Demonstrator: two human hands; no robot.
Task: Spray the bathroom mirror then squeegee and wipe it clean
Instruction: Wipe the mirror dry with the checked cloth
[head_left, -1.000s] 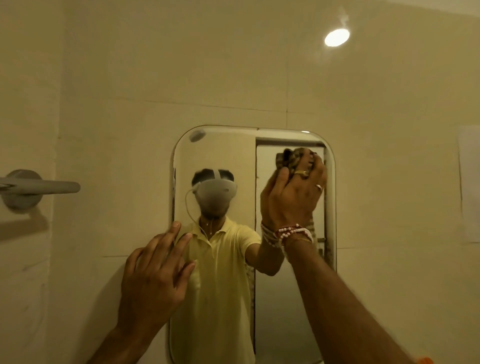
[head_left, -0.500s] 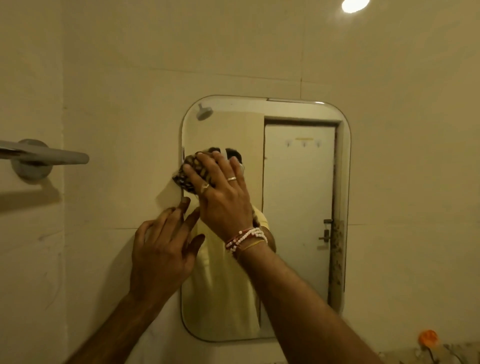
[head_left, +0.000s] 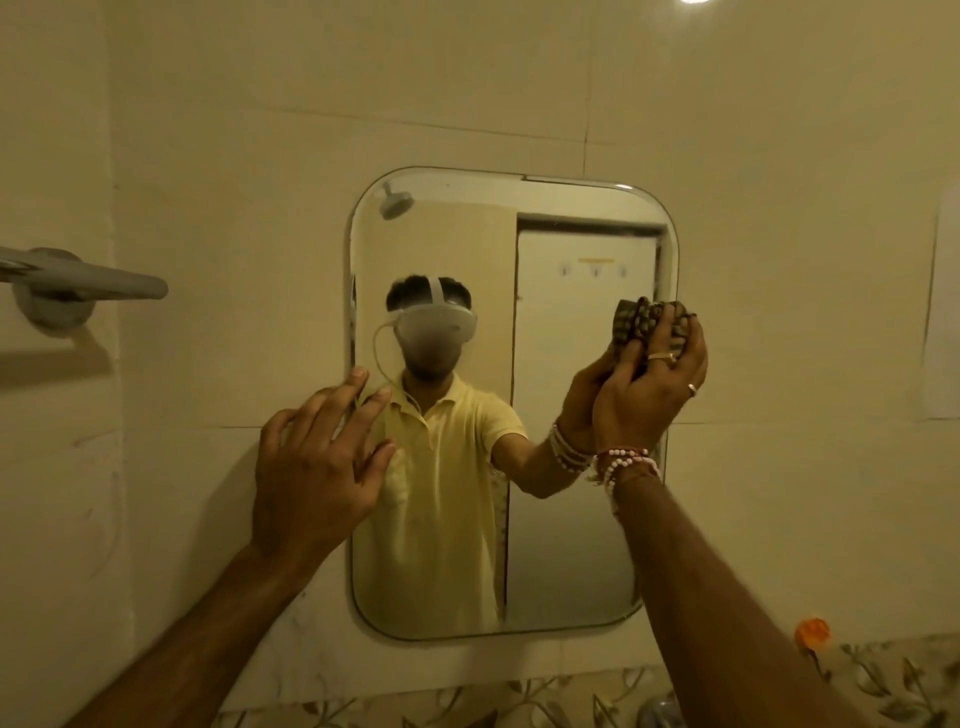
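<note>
Two hands are up at the mirror (head_left: 571, 519) on the wall. Right hand (head_left: 647, 395) has its grip tight on a bunched cloth (head_left: 636, 322), pressed near the mirror's right edge. Left hand (head_left: 311, 467) rests flat, fingers spread, on the left edge.

The tiled wall (head_left: 467, 93) carries everything here. A rounded-corner mirror (head_left: 571, 545) is mounted flat on it. Left of the mirror and well apart from it, a grey towel bar (head_left: 98, 283) juts out from a round mount fixed to the wall. Right of the mirror, near the picture's edge, a pale sheet (head_left: 943, 306) lies flat against the tiles. Below the mirror runs a leaf-patterned tile border (head_left: 883, 680), with a small orange object (head_left: 812, 630) just above it, too blurred to name.
</note>
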